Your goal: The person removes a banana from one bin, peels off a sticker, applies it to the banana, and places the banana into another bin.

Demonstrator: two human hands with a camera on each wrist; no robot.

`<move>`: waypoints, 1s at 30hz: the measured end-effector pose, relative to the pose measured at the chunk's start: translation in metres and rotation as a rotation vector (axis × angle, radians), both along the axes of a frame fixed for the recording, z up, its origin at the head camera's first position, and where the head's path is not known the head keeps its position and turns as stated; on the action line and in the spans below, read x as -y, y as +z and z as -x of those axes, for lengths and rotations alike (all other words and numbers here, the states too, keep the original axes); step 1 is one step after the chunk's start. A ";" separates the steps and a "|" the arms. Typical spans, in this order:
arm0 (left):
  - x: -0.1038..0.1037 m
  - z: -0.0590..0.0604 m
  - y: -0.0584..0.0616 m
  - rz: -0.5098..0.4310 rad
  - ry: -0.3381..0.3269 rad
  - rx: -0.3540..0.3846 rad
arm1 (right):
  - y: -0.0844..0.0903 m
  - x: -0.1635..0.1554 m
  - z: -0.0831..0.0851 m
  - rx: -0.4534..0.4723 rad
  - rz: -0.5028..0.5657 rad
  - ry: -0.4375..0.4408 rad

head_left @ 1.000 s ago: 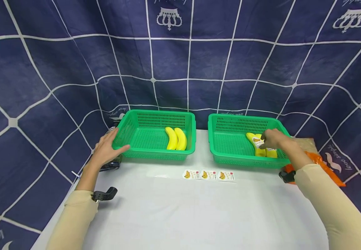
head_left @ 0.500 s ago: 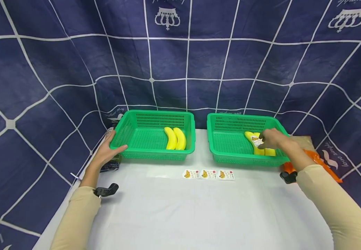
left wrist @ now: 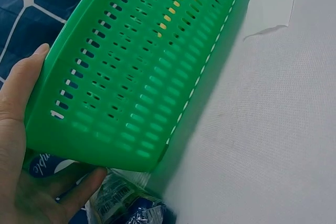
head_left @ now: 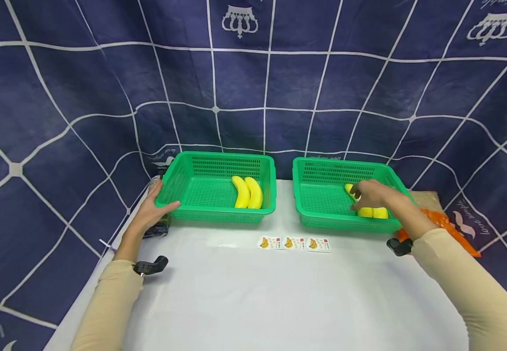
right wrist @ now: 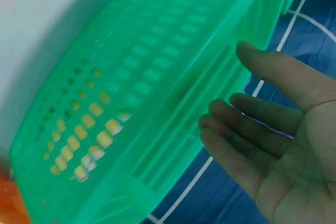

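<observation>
We've got our left hand (head_left: 151,210) on the near-left corner of the left green basket (head_left: 183,208), fingers straight along its side wall, thumb at the front, open, not curled round anything. That basket holds two bananas (head_left: 247,192) lying side by side at its right end. Our right hand (head_left: 371,195) is over the right basket (head_left: 323,222), fingers relaxed and spread (wrist view shows the palm open, nothing in it), just above the bananas there (head_left: 372,212). Whether fingertips touch the fruit, we can't tell. Three banana stickers (head_left: 294,243) sit in a row on the white table (head_left: 253,302), in front of & between the baskets. Orange bag (head_left: 451,229) is beside the right basket.
</observation>
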State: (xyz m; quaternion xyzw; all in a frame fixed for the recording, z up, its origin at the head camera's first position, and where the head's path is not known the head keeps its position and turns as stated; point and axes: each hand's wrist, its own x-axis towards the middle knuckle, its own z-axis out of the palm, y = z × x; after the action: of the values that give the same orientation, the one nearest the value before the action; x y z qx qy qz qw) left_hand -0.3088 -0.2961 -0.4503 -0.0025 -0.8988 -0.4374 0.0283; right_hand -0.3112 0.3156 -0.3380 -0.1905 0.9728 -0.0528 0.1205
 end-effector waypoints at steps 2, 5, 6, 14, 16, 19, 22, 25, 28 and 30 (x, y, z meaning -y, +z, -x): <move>-0.001 0.000 -0.001 -0.010 -0.001 0.001 | 0.002 0.009 0.001 0.006 0.003 0.012; 0.000 0.000 -0.003 -0.012 -0.005 0.001 | 0.006 0.023 0.003 0.008 0.015 0.036; 0.000 0.000 -0.004 -0.015 -0.009 0.000 | 0.007 0.028 0.003 0.005 0.023 0.046; 0.002 0.001 -0.004 -0.031 -0.011 -0.003 | 0.029 0.072 0.013 -0.023 0.063 0.101; 0.002 0.001 -0.005 -0.035 -0.009 -0.007 | 0.035 0.084 0.016 -0.017 0.067 0.104; 0.002 0.001 -0.007 -0.040 -0.008 -0.012 | 0.041 0.101 0.022 -0.016 0.055 0.122; 0.002 0.001 -0.006 -0.044 -0.009 -0.012 | 0.046 0.118 0.026 -0.009 0.060 0.134; 0.003 0.003 -0.005 -0.054 -0.018 -0.020 | 0.049 0.134 0.029 0.010 0.078 0.135; 0.004 0.003 -0.004 -0.064 -0.027 -0.023 | 0.048 0.150 0.033 0.024 0.092 0.142; 0.005 0.003 -0.003 -0.066 -0.030 -0.019 | 0.047 0.159 0.036 0.028 0.097 0.142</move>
State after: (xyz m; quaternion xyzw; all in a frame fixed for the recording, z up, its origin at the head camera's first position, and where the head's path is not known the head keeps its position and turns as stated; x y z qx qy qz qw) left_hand -0.3114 -0.3011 -0.4535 -0.0191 -0.8835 -0.4670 0.0305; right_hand -0.3470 0.1563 -0.2905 -0.2641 0.9514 -0.0938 0.1280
